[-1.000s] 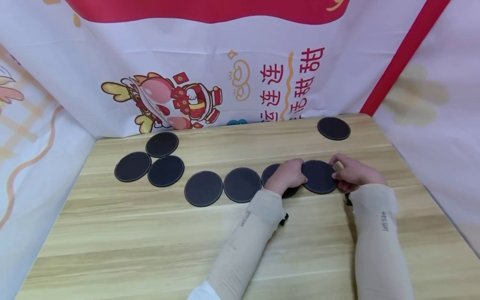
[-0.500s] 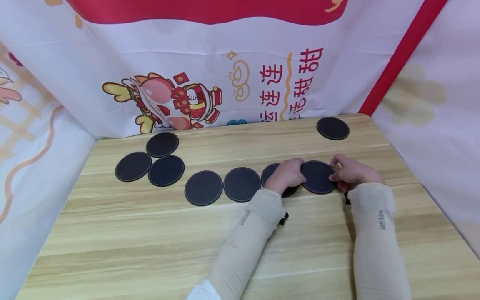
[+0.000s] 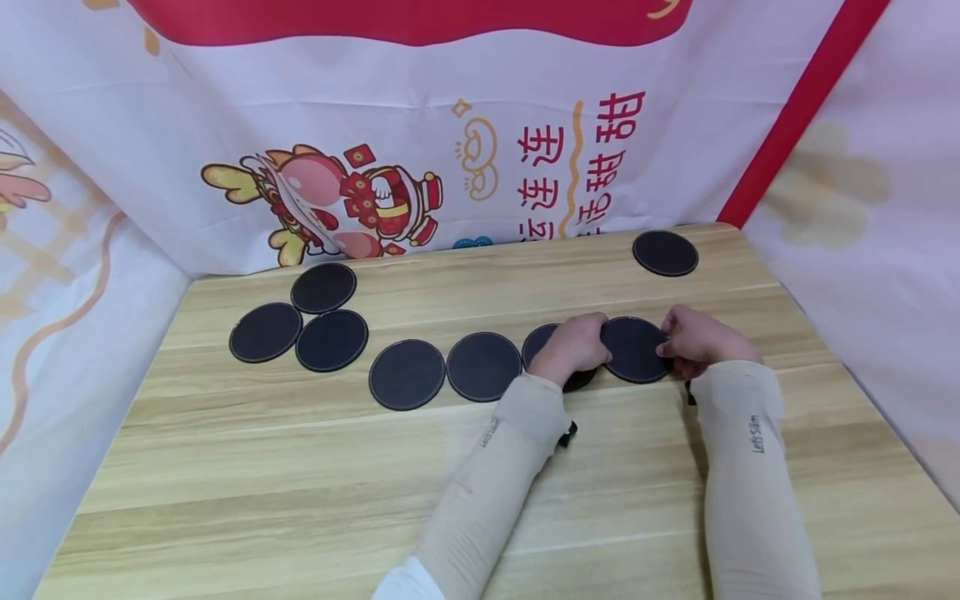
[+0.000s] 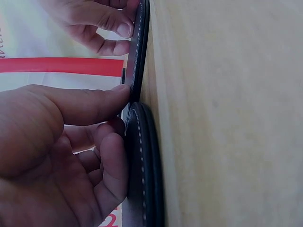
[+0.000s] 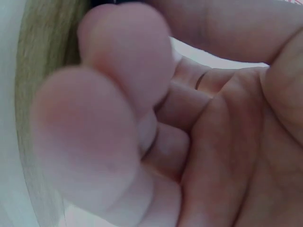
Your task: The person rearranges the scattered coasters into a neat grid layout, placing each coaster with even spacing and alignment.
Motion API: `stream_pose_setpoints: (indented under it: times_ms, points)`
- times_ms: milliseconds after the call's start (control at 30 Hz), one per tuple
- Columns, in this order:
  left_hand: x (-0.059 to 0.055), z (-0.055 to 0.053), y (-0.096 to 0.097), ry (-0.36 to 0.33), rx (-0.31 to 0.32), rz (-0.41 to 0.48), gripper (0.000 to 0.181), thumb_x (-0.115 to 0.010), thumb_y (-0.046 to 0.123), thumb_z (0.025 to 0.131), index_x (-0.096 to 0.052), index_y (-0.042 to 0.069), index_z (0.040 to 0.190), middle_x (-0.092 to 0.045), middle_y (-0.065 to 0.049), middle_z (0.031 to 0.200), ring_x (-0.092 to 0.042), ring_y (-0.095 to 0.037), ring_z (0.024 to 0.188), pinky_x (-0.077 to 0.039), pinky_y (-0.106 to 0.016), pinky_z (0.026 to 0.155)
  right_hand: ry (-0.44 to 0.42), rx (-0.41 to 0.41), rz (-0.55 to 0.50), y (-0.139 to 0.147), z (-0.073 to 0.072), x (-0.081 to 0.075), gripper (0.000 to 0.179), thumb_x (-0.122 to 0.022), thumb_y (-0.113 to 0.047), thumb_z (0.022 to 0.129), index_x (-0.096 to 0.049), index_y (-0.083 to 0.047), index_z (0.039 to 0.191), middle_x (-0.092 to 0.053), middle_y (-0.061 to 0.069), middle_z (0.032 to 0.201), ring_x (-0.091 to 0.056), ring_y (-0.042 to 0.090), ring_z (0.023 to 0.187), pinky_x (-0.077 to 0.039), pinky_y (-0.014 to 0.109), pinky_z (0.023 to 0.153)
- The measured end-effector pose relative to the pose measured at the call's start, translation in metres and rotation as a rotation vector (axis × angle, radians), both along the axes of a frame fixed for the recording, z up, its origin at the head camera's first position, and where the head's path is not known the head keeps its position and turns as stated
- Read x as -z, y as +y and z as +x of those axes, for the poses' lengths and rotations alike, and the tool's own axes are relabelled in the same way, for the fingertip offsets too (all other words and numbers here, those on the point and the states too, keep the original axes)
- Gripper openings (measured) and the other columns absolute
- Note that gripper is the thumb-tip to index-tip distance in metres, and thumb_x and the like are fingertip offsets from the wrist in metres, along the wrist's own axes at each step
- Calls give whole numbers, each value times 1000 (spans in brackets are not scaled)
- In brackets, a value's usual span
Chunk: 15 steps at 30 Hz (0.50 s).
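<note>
Black coaster (image 3: 636, 350) lies flat between the hands, where the right hand (image 3: 705, 340) has narrowed its finger-thumb gap, seemingly pinching the edge, while the left hand (image 3: 573, 348), fingers curled, touches the opposite edge, grip unclear, suggesting fine positioning.

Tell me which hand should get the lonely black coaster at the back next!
Probably the right hand: at the right edge of the end coaster, it's closer to the lone coaster. The left hand is farther away, over another coaster.
</note>
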<state>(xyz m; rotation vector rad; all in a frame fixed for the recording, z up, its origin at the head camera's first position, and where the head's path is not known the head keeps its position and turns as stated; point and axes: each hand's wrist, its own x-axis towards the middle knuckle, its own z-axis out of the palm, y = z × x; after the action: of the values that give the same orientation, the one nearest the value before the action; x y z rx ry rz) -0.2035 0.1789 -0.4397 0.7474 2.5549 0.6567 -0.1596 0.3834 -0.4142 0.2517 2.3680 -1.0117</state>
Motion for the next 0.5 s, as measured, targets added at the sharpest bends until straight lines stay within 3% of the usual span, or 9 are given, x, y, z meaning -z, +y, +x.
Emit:
stream_pose_setpoints:
  times_ms: [500]
  points:
    - [-1,0,-1,-5,-2,6,58,-73,21,93,-53,15,148,-58,0,142,-53,-16,128,-40,-24,104,-23,5,1,-1,-1,0,29,-60,-4,98,-38,5,114,-53,14,77,-55,23,62,-50,35,58]
